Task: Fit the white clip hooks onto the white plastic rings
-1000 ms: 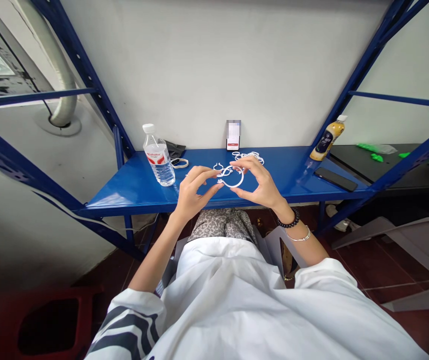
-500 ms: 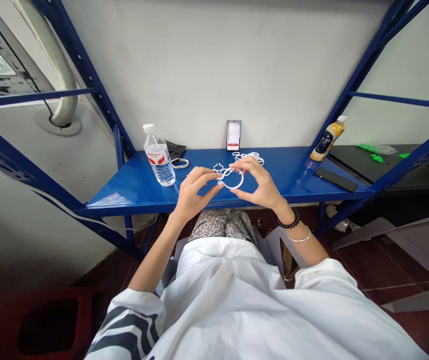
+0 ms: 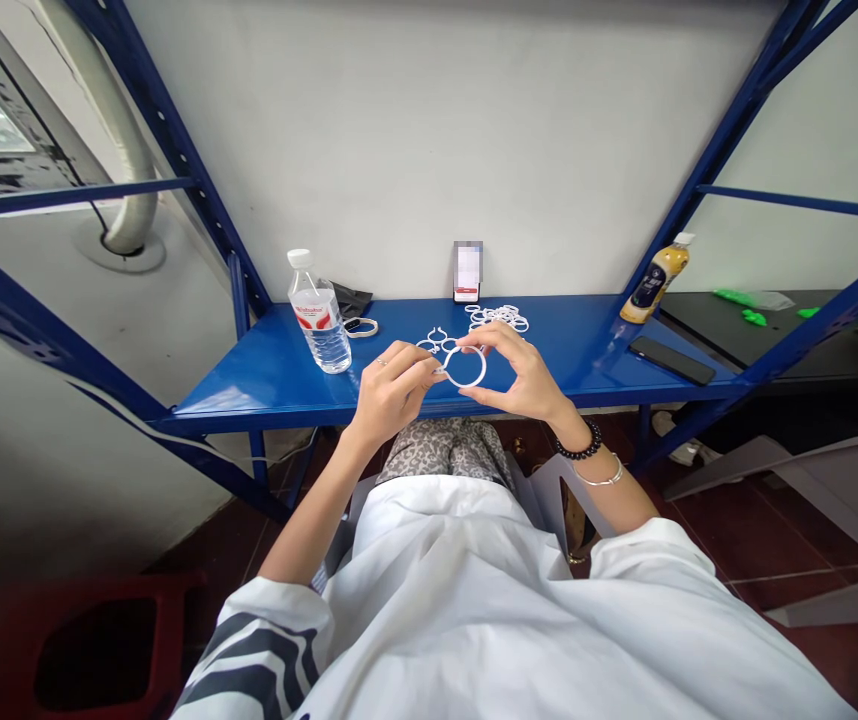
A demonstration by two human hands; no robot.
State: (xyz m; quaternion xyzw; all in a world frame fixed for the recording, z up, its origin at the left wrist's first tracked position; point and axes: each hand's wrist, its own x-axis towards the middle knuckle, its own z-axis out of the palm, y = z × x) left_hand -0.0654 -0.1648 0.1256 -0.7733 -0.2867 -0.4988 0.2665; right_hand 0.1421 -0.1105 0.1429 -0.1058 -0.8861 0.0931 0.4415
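With my left hand [image 3: 391, 391] I pinch the near-left side of a white ring [image 3: 466, 386], fingertips closed together on it; my right hand [image 3: 525, 378] grips the same ring in a curved hold of thumb and fingers; it hangs between my hands over the front part of the blue table [image 3: 586, 365]. Beyond it lies a pile of white rings [image 3: 513, 319]; a phone [image 3: 467, 268] stands upright behind, near the wall [image 3: 429, 140].
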